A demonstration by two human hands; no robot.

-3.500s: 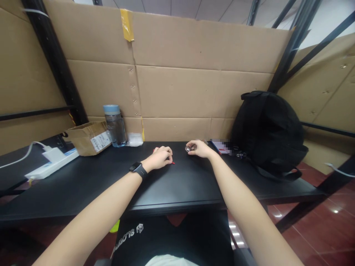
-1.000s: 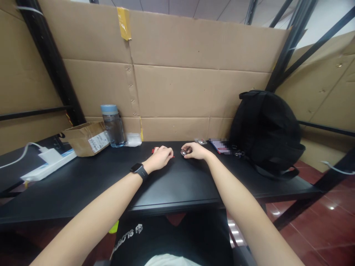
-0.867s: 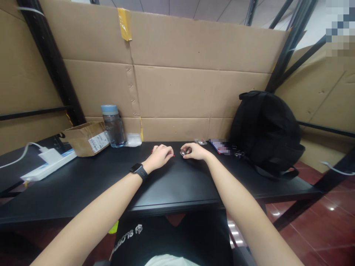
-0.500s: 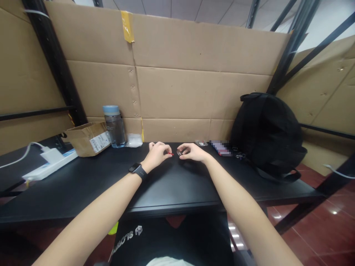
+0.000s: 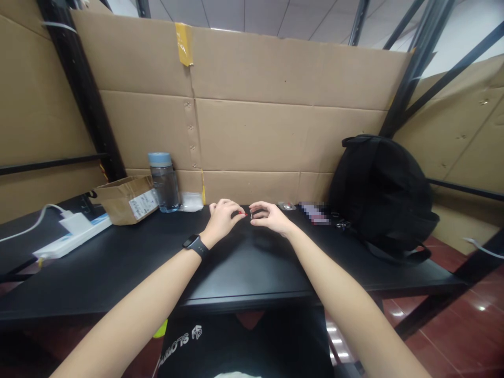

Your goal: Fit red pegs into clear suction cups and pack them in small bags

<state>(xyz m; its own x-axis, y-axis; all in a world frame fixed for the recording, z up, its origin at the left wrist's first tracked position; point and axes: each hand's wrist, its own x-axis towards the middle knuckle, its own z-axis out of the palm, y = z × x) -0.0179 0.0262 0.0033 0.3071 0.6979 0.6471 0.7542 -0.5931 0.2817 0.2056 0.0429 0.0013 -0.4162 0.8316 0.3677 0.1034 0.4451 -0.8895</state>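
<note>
Over the black table (image 5: 236,273), my left hand (image 5: 224,218) pinches a small red piece (image 5: 243,213) between thumb and fingertips. It is too small for its kind to show. Just to the right, my right hand (image 5: 270,218) is closed with thumb and fingertips around a small, thin, shiny piece (image 5: 251,214), seen nearly edge-on. A narrow gap separates the red piece from the shiny one. A dark watch (image 5: 192,243) is on my left wrist.
At the back left stand an open cardboard box (image 5: 126,202), a water bottle (image 5: 163,184) and a clear plastic packet (image 5: 192,201). A power strip (image 5: 74,236) lies at far left. On the right are a small packet (image 5: 287,206), keys (image 5: 342,224) and a black backpack (image 5: 381,194).
The shiny piece in my right hand has turned from showing its round face to nearly edge-on. The two hands are slightly closer together. The view has shifted a little.
</note>
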